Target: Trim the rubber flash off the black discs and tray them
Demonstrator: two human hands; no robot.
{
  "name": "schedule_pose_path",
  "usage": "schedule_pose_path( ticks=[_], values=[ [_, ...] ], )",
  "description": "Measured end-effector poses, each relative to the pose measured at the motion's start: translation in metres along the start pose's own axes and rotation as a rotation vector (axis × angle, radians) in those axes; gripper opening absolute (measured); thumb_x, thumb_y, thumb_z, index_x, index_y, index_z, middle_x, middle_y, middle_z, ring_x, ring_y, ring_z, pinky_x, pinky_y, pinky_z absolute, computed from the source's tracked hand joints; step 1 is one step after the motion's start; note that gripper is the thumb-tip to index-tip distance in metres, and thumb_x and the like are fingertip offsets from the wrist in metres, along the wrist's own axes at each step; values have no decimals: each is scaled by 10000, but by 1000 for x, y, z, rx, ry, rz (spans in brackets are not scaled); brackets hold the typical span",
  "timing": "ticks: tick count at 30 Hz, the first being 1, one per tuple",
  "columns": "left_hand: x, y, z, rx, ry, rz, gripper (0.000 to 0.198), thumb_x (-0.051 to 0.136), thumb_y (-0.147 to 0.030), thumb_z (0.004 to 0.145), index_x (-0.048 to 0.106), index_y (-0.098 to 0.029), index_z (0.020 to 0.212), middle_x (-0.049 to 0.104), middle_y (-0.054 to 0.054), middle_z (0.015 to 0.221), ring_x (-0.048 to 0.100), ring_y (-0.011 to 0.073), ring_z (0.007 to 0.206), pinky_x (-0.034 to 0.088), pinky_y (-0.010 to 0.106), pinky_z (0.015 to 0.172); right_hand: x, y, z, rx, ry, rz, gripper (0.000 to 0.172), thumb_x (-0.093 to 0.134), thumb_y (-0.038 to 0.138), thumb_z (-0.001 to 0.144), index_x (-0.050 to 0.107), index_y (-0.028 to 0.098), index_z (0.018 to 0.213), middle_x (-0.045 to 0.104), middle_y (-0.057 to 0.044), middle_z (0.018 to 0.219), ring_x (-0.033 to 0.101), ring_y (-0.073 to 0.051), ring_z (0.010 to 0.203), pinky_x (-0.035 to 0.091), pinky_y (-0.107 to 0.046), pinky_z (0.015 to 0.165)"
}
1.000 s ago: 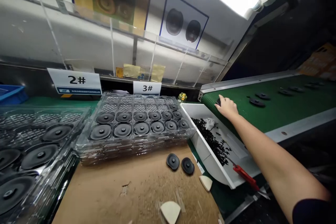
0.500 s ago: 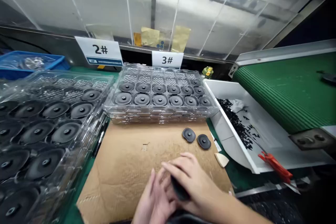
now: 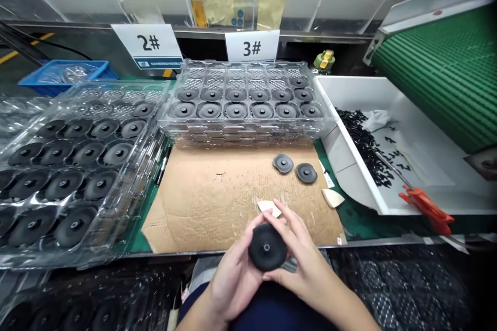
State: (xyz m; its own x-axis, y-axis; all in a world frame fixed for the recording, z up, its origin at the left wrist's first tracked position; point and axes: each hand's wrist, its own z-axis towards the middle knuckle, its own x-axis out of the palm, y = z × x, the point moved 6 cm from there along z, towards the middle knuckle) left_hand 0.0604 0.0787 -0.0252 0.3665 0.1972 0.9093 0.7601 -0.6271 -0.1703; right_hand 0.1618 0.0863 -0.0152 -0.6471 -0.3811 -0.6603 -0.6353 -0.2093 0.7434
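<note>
A round black disc with a small hub at its centre sits between my two hands, its hub side facing up. My left hand is closed around its left edge from below. My right hand grips the right edge, fingers along the top and thumb at the bottom. Just past my fingertips is a white wedge-shaped piece, partly covered by them. Two similar discs, one beside the other, lie on the cardboard sheet. A second cream wedge rests at the cardboard's right edge.
Behind the cardboard stands a stack of clear trays partly filled with discs; another clear tray of discs lies left. At right, a white bin contains small black parts and red-handled pliers. A green conveyor overhangs it.
The view has tilted downward. The disc, partly hidden between my hands before, now shows its hub face upward. A white wedge now shows on the cardboard beyond my fingertips.
</note>
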Motion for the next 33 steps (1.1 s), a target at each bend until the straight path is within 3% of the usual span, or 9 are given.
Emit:
schedule_pose_path(
  ticks=[4,6,9,15,20,24,28,33],
  values=[
    [2,5,-3,21,24,152,399,407,-154,873,472,-222,1261,521,81,1299,464,243,1192,281,432,1039,-5,3,-5,19,-24,120,721,655,478,712,306,340,1328,130,-50,1457,171,-283,1332,268,-465,1063],
    [-2,4,-4,40,-28,192,382,369,-285,898,488,-194,1250,505,88,1314,441,240,1211,280,394,1043,-4,5,-9,31,-35,165,702,673,474,694,350,322,1298,150,-65,1450,186,-283,1329,270,-458,1064],
    [-10,2,-6,67,-102,220,528,252,-476,890,522,-161,1217,511,93,1306,427,232,1219,315,341,1018,-2,6,-13,26,-52,195,690,695,443,682,366,320,1276,184,-61,1441,199,-266,1328,259,-442,1074],
    [-21,3,-14,90,-146,464,335,494,-255,847,549,-231,1177,573,59,1237,509,224,1122,396,327,906,0,4,-12,53,-107,179,653,687,354,710,351,312,1267,209,-60,1428,230,-253,1318,274,-428,1071],
    [-39,-6,-20,221,-314,493,408,350,-409,887,589,-170,1115,654,100,1093,588,220,992,431,313,820,6,10,-11,38,-86,159,650,681,340,719,336,314,1270,222,-69,1420,229,-255,1319,270,-447,1070],
    [-41,-14,-24,279,-297,694,297,533,-322,816,609,-211,1080,631,53,1143,537,214,1070,385,293,908,13,12,-7,41,-89,142,666,678,351,722,322,310,1283,235,-84,1411,254,-266,1308,284,-454,1063],
    [-46,-27,-30,378,-373,854,276,471,-328,845,623,-198,1035,641,49,1100,533,210,1060,364,298,935,21,16,-2,24,-66,112,664,681,332,719,325,315,1279,248,-73,1407,262,-263,1305,294,-442,1061],
    [-51,-45,-34,350,-326,880,173,593,-309,760,641,-180,864,667,54,940,582,204,887,429,294,806,31,30,7,-15,30,98,650,659,277,739,313,341,1285,255,-47,1407,259,-230,1307,304,-416,1058]
  ],
)
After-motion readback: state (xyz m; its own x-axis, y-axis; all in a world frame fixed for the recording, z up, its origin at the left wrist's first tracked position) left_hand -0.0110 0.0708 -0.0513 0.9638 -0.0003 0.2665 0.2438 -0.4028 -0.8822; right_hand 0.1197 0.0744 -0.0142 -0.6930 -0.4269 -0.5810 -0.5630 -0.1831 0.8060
